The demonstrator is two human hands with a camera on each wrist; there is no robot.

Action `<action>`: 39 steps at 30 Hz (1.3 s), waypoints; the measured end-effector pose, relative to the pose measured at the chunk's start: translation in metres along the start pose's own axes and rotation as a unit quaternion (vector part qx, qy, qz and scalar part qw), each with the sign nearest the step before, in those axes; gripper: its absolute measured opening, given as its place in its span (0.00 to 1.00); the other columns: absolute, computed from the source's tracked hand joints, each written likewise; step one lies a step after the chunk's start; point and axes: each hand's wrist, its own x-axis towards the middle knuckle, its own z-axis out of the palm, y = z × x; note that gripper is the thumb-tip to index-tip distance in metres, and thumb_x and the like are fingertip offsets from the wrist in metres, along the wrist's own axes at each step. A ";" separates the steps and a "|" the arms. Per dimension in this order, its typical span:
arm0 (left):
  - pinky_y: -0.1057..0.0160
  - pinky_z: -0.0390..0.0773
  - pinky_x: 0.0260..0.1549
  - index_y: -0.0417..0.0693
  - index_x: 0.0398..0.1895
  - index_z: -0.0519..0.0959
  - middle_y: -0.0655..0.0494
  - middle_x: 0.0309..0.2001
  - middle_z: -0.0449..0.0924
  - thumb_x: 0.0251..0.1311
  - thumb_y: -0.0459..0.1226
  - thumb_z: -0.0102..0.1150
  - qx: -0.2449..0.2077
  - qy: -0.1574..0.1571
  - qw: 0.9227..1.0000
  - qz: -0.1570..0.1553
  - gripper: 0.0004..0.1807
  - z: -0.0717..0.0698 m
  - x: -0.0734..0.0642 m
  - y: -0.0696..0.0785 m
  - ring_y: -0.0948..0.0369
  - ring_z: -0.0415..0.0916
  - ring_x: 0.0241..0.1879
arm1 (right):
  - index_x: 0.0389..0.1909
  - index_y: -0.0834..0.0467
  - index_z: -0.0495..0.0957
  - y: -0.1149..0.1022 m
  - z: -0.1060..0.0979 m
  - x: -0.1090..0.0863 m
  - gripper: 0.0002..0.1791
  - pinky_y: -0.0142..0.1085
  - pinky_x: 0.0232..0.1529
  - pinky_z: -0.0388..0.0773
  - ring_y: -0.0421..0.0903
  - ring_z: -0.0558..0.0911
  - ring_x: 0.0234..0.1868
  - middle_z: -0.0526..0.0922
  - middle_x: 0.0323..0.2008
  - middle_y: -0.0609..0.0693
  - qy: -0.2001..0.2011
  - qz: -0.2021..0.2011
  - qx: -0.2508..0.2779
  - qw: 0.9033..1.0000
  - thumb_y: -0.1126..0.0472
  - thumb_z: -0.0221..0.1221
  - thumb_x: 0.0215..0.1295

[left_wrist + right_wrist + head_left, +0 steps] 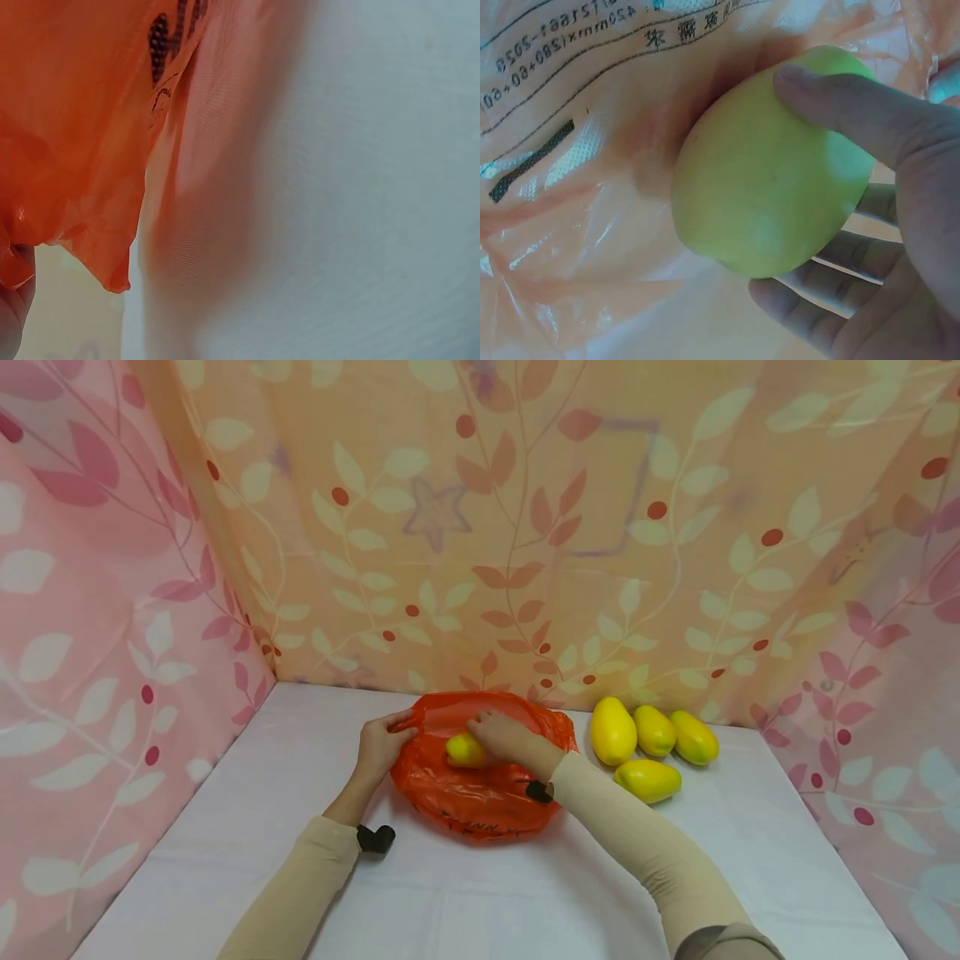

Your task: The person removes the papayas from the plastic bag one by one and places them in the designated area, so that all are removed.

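Note:
A red-orange plastic bag (480, 806) with dark print lies spread on the table, its mouth wide. My left hand (378, 747) grips the bag's left rim; in the left wrist view only a bit of that hand (13, 307) shows beside the hanging film. Over the bag's opening, my right hand (506, 737) holds a yellow mango (463, 750). In the right wrist view the thumb lies across the greenish-yellow mango (772, 172) and the fingers (802, 307) curl under it, with printed bag film (592, 247) behind.
Several more yellow mangoes lie right of the bag: a large one (613, 732), two smaller ones behind (654, 731), and one in front (648, 780). A white cloth (465, 902) covers the table. Patterned curtains (480, 527) close off the back and both sides.

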 end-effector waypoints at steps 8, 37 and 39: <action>0.51 0.74 0.61 0.38 0.53 0.82 0.41 0.54 0.82 0.57 0.32 0.66 -0.004 0.005 1.000 -0.012 0.19 0.001 0.001 -0.003 0.49 0.72 0.63 | 0.54 0.54 0.74 0.007 -0.018 -0.006 0.27 0.38 0.53 0.77 0.46 0.75 0.44 0.78 0.44 0.49 0.021 0.012 0.085 0.996 0.52 0.69 0.55; 0.66 0.81 0.49 0.38 0.53 0.82 0.40 0.52 0.83 0.57 0.32 0.66 -0.018 0.026 0.999 -0.004 0.19 -0.003 0.002 -0.007 0.49 0.79 0.55 | 0.64 0.55 0.70 0.037 -0.043 -0.043 0.38 0.42 0.53 0.78 0.49 0.75 0.49 0.73 0.55 0.50 0.052 0.052 0.192 0.979 0.46 0.71 0.53; 0.74 0.79 0.44 0.38 0.53 0.82 0.40 0.52 0.83 0.57 0.31 0.65 -0.017 0.023 1.000 -0.003 0.19 -0.002 0.002 -0.007 0.49 0.79 0.55 | 0.64 0.54 0.70 0.038 -0.044 -0.047 0.38 0.42 0.53 0.78 0.49 0.75 0.49 0.74 0.54 0.50 0.052 0.054 0.189 0.979 0.46 0.70 0.53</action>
